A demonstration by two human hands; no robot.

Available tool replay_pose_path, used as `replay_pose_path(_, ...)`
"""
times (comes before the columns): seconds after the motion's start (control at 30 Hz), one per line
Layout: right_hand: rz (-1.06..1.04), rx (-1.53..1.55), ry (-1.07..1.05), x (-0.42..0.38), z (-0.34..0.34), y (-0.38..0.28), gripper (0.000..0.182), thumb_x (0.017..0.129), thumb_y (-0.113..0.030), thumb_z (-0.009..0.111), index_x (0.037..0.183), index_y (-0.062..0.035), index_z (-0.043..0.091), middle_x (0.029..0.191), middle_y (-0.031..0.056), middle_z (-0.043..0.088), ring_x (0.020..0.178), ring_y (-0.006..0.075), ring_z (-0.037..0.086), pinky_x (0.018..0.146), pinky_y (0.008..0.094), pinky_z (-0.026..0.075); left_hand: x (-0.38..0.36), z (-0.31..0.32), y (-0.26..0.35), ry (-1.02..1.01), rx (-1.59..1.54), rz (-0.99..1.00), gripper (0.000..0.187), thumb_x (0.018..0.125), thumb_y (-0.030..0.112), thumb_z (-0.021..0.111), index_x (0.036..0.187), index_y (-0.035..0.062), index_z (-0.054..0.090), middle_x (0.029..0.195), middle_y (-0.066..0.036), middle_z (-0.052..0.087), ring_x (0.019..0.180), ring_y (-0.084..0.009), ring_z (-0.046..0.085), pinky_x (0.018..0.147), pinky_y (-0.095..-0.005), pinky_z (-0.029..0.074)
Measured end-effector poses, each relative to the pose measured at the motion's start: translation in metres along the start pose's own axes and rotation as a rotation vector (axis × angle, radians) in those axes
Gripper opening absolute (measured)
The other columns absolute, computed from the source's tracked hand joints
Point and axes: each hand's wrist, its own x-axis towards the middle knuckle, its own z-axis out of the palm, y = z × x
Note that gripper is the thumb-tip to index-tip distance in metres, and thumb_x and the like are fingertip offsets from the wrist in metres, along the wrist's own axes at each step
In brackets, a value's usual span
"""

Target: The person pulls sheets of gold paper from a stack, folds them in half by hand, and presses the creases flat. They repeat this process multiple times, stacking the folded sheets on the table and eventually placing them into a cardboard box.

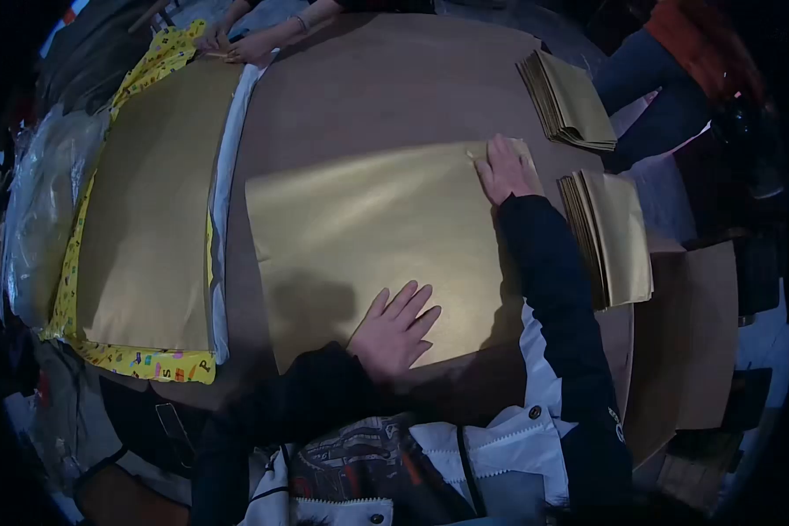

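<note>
A large rectangular sheet of glossy gold paper (368, 237) lies open on the brown worktop (368, 88), its long sides running roughly left to right. The left hand (394, 337) rests palm down on the near part of the gold sheet, its fingers spread and released, grasping nothing. The right hand (504, 173) is at the far right corner of the sheet, its fingers extended over the paper and not clenched; whether they pinch the edge, I cannot tell. Just beside the sheet's right edge is a stack of folded gold paper (616, 237); a second stack of folded gold paper (574, 101) is beyond it, near the worktop's edge. To the left of the sheet, apart from it, large flat gold paper (153, 210) lies over yellow printed wrapping (184, 368), with a pale blue-white strip (222, 245) along its right side. Clear crumpled plastic (44, 219) is farther left. Beyond the sheet, to the far left, another person's hands (254, 46) are at the top end of that flat gold paper. A person in blue jeans (644, 74) is beyond the folded stacks. An open brown cardboard box (688, 333) is right of the sheet.
</note>
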Motion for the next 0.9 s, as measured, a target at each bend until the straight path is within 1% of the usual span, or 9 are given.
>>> replay_pose_path(0.13, 0.369, -0.055, 0.221, 0.008, 0.000, 0.044, 0.060, 0.096, -0.044, 0.035, 0.138, -0.0017, 0.040, 0.149, 0.0172, 0.030, 0.142, 0.0319, 0.018, 0.112, 0.0551, 0.020, -0.001, -0.004, 0.001, 0.001, -0.021, -0.005, 0.055, 0.087, 0.032, 0.058, 0.136, 0.0095, 0.045, 0.151, -0.016, 0.027, 0.140, -0.0356, 0.022, 0.107, -0.0586, 0.024)
replay_pose_path(0.23, 0.416, -0.183, 0.188, 0.005, -0.006, 0.040, 0.052, 0.095, -0.042, 0.042, 0.130, -0.0037, 0.048, 0.146, 0.0176, 0.035, 0.138, 0.0350, 0.027, 0.110, 0.0525, 0.026, -0.001, -0.001, 0.001, 0.018, 0.012, -0.003, 0.056, 0.087, 0.032, 0.059, 0.136, 0.0103, 0.045, 0.151, -0.015, 0.027, 0.141, -0.0347, 0.022, 0.108, -0.0570, 0.024)
replay_pose_path(0.37, 0.487, 0.065, 0.215, 0.006, -0.021, 0.041, 0.050, 0.090, -0.047, 0.050, 0.116, -0.0057, 0.060, 0.131, 0.0194, 0.048, 0.127, 0.0366, 0.039, 0.100, 0.0565, 0.034, 0.002, -0.002, 0.003, -0.019, 0.025, -0.023, 0.057, 0.086, 0.033, 0.060, 0.136, 0.0113, 0.045, 0.150, -0.014, 0.028, 0.141, -0.0332, 0.022, 0.108, -0.0568, 0.024)
replay_pose_path(0.4, 0.526, 0.150, 0.158, 0.014, -0.030, 0.043, 0.052, 0.086, -0.050, 0.056, 0.115, -0.0077, 0.063, 0.126, 0.0179, 0.055, 0.122, 0.0356, 0.047, 0.100, 0.0511, 0.037, 0.002, -0.003, 0.004, -0.017, 0.027, -0.021, 0.057, 0.086, 0.033, 0.060, 0.136, 0.0113, 0.045, 0.150, -0.014, 0.028, 0.141, -0.0332, 0.022, 0.108, -0.0568, 0.024)
replay_pose_path(0.43, 0.525, 0.150, 0.161, 0.022, -0.029, 0.052, 0.052, 0.086, -0.050, 0.056, 0.115, -0.0077, 0.063, 0.126, 0.0179, 0.055, 0.122, 0.0356, 0.047, 0.100, 0.0511, 0.037, 0.002, -0.004, 0.004, -0.016, 0.025, -0.021, 0.057, 0.086, 0.033, 0.060, 0.136, 0.0114, 0.045, 0.150, -0.014, 0.028, 0.141, -0.0334, 0.022, 0.108, -0.0569, 0.025)
replay_pose_path(0.5, 0.544, 0.297, 0.069, 0.034, -0.027, 0.064, 0.045, 0.076, -0.042, 0.068, 0.102, -0.0064, 0.069, 0.107, 0.0161, 0.067, 0.102, 0.0317, 0.062, 0.089, 0.0403, 0.048, 0.001, -0.004, 0.004, 0.000, 0.013, -0.019, 0.057, 0.086, 0.033, 0.060, 0.136, 0.0113, 0.045, 0.149, -0.015, 0.030, 0.140, -0.0343, 0.024, 0.108, -0.0573, 0.025)
replay_pose_path(0.7, 0.468, 0.219, 0.106, 0.047, -0.019, 0.078, 0.037, 0.074, -0.034, 0.070, 0.093, -0.0030, 0.070, 0.094, 0.0161, 0.069, 0.088, 0.0292, 0.066, 0.080, 0.0389, 0.050, 0.001, -0.004, 0.003, 0.002, 0.015, -0.014, 0.056, 0.087, 0.033, 0.060, 0.136, 0.0109, 0.045, 0.149, -0.016, 0.030, 0.139, -0.0347, 0.025, 0.107, -0.0577, 0.026)
replay_pose_path(0.83, 0.449, 0.294, 0.018, 0.054, -0.011, 0.091, 0.030, 0.080, -0.033, 0.065, 0.099, -0.0096, 0.071, 0.104, 0.0158, 0.067, 0.099, 0.0303, 0.063, 0.086, 0.0397, 0.049, 0.001, -0.004, 0.002, 0.006, 0.002, -0.008, 0.056, 0.087, 0.032, 0.059, 0.137, 0.0102, 0.044, 0.149, -0.016, 0.030, 0.139, -0.0350, 0.025, 0.107, -0.0579, 0.025)
replay_pose_path(0.9, 0.313, 0.499, 0.141, 0.050, -0.007, 0.092, 0.026, 0.079, -0.027, 0.064, 0.094, -0.0069, 0.070, 0.099, 0.0164, 0.067, 0.095, 0.0296, 0.064, 0.084, 0.0379, 0.049, 0.001, -0.005, 0.003, 0.004, -0.008, -0.009, 0.056, 0.087, 0.032, 0.059, 0.137, 0.0099, 0.044, 0.149, -0.016, 0.030, 0.139, -0.0352, 0.025, 0.108, -0.0579, 0.025)
